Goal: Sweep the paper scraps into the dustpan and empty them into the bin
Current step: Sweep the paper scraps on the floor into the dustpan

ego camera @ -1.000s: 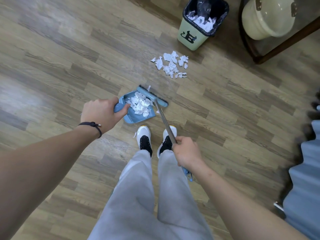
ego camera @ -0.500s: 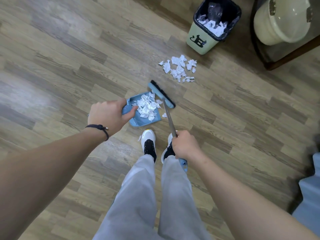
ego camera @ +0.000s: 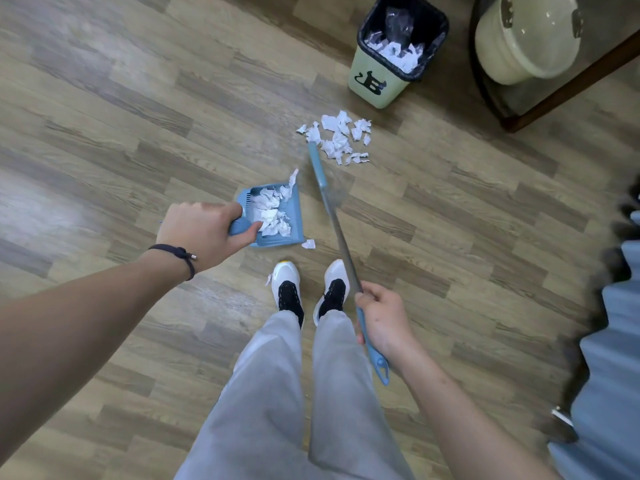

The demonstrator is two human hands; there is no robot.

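Blue plastic is what catches the eye first: a blue dustpan [ego camera: 277, 216] sits low over the wood-grain floor [ego camera: 104, 133], its tray already heaped with crumpled white paper [ego camera: 272, 211], one strip poking up past its far corner. The person's left hand [ego camera: 202, 233] is wrapped tight round the dustpan's stubby handle, fingers curled under and thumb along the side, a dark cord bracelet [ego camera: 178, 254] on that wrist. The right hand [ego camera: 384, 317] is closed round the lower part of the broom [ego camera: 332, 216] shaft, with the blue end of the handle sticking out below the palm. From there the metal shaft runs up and away to the blue broom head, which looks blurred and lies right at the near edge of a loose pile of paper scraps [ego camera: 341, 138] on the floor. That pile lies between the dustpan and a pale green bin [ego camera: 377, 81] with a black liner, which has white paper inside it. One small scrap [ego camera: 308, 243] lies just beside the dustpan's near right corner, and another by the left of two white and black shoes [ego camera: 287, 289].
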